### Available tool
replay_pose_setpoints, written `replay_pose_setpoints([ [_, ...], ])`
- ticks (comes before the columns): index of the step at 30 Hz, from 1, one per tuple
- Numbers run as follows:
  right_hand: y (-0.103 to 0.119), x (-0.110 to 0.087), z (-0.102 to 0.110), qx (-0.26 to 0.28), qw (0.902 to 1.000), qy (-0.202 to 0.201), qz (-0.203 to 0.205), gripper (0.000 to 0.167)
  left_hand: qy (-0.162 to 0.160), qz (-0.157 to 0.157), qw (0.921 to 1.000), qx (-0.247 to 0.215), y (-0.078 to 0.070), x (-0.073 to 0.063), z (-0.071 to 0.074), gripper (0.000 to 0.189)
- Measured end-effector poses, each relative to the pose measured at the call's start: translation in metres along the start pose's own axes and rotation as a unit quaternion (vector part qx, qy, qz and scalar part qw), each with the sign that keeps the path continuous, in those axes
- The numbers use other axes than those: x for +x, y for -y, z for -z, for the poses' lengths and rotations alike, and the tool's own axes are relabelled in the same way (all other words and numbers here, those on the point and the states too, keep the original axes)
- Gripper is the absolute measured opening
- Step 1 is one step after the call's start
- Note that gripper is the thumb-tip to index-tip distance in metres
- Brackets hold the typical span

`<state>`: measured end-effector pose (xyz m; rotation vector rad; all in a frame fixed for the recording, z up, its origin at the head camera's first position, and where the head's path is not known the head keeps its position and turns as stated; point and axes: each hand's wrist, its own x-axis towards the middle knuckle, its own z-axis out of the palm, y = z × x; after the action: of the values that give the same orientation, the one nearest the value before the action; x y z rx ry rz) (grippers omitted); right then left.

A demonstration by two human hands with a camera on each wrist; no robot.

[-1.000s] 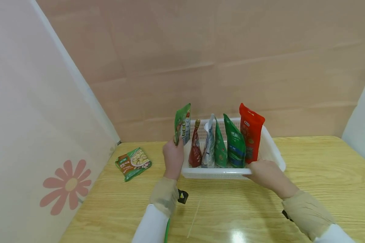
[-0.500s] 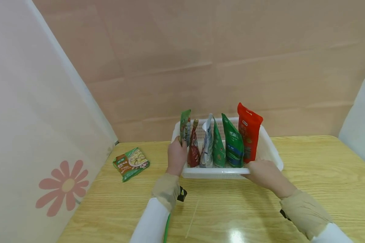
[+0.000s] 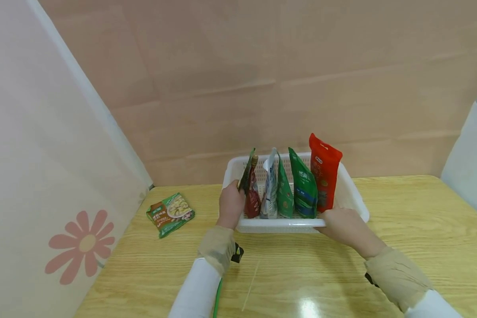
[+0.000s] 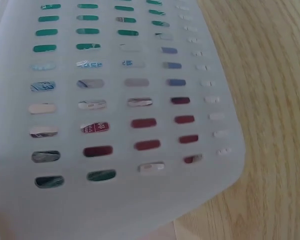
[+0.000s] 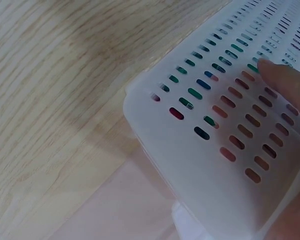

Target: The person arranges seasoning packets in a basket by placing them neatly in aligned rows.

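Observation:
In the head view, my left hand [image 3: 231, 205] pinches a thin green packet [image 3: 246, 173], tilted at the left end of a white slotted plastic basket [image 3: 282, 223]. My right hand [image 3: 346, 225] grips the front rim near the right corner; its thumb [image 5: 285, 82] lies along the slotted wall in the right wrist view. Standing in a row inside are a dark red pouch [image 3: 252, 198] with a gold cap, a silver-white pouch [image 3: 269, 194], two green pouches, one of them broad [image 3: 304, 187], and a tall red pouch [image 3: 325, 174].
A flat green-and-brown food packet [image 3: 171, 214] lies on the wooden table [image 3: 294, 274] left of the basket. Behind stands a brown paper-like backdrop [image 3: 262, 88]. A white curtain with a flower print [image 3: 85, 244] hangs at the left.
My left hand has lowered the green packet from above the basket's left side into its left end, beside the dark red pouch. The right hand keeps its grip on the rim.

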<state>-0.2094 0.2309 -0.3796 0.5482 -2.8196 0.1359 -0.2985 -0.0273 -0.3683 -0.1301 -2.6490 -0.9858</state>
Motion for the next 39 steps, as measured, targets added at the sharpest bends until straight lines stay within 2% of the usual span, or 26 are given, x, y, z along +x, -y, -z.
replay_pose_setpoints([
  [8, 0.000, 0.000, -0.002, -0.002, 1.0000, 0.003, -0.007, 0.026, 0.016, -0.022, 0.9995, 0.015, -0.002, -0.002, 0.001, 0.010],
  [11, 0.000, 0.000, -0.002, -0.007, 1.0000, -0.001, -0.005, 0.027, 0.038, -0.027, 0.9988, 0.015, -0.002, -0.002, 0.000, 0.012],
  [14, 0.000, 0.000, -0.001, -0.008, 1.0000, -0.003, -0.004, 0.027, 0.074, -0.029, 0.9969, 0.004, -0.002, -0.002, 0.000, 0.013],
  [18, 0.000, 0.000, -0.001, -0.003, 1.0000, 0.000, -0.006, 0.026, 0.119, -0.026, 0.9925, -0.007, 0.001, 0.002, -0.001, 0.020],
  [25, 0.000, 0.000, -0.002, -0.006, 1.0000, 0.001, -0.007, 0.027, 0.168, -0.007, 0.9854, -0.029, 0.004, 0.005, 0.000, 0.029],
  [31, 0.000, 0.000, -0.003, -0.012, 0.9999, -0.012, -0.003, 0.029, 0.225, 0.005, 0.9741, -0.024, 0.007, 0.008, 0.000, 0.033],
  [39, 0.000, 0.000, -0.002, -0.012, 0.9999, -0.010, -0.004, 0.028, 0.265, 0.028, 0.9638, -0.012, 0.004, 0.007, 0.001, 0.016],
])
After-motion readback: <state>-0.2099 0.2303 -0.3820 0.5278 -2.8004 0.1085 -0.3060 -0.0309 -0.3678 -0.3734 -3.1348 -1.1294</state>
